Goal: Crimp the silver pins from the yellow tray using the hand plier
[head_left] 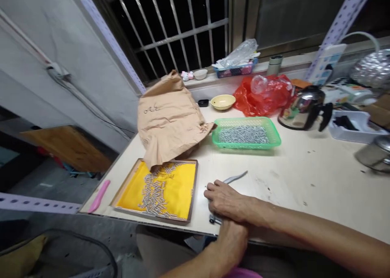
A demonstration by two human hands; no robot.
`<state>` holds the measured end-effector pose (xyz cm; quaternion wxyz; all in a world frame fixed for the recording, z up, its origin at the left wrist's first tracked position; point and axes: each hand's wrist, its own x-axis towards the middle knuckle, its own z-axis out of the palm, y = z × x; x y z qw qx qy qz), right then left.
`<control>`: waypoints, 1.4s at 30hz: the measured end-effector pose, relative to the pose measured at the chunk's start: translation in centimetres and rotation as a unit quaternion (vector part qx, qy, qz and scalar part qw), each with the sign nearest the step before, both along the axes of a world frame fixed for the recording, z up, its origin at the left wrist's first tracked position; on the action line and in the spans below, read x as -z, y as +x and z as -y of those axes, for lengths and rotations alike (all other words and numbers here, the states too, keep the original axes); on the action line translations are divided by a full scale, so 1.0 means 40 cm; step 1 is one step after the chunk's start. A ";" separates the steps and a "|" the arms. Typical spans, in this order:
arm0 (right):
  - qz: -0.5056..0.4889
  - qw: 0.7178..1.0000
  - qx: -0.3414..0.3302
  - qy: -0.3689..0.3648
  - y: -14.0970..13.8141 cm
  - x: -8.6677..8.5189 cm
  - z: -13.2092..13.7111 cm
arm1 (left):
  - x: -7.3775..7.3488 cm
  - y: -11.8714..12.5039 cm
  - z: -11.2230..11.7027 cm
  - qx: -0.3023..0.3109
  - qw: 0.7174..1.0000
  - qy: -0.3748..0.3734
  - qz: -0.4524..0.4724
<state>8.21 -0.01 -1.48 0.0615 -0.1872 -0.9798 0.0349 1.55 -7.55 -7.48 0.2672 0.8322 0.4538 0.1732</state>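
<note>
My right hand reaches in from the right, its fingers curled down near the table's front edge. Under it, my left hand comes up from the bottom; its fingers are hidden by the right hand. A grey strip like a tool handle sticks out beyond the right knuckles. A small black and metal piece shows beside the hands, on the left. What lies between the hands is hidden. Left of them, a shallow wooden tray with a yellow lining holds many small metal pins.
A brown paper bag overlaps the tray's back edge. Behind stands a green basket of small metal pieces. A pink-handled object lies at the left edge. Farther back are a yellow bowl, red plastic bag and kettle.
</note>
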 end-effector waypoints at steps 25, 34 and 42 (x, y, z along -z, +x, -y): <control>-0.216 0.932 0.267 0.117 0.283 -0.111 -0.214 | -0.187 -0.544 -0.281 -0.475 0.876 0.000 -0.088; -0.155 0.954 0.230 -0.114 0.236 0.022 0.054 | -0.184 -0.550 -0.326 -0.480 0.870 -0.070 -0.084; -0.087 0.948 0.276 -0.130 0.229 0.051 0.135 | -0.235 -0.416 -0.221 -0.403 0.896 -0.173 0.065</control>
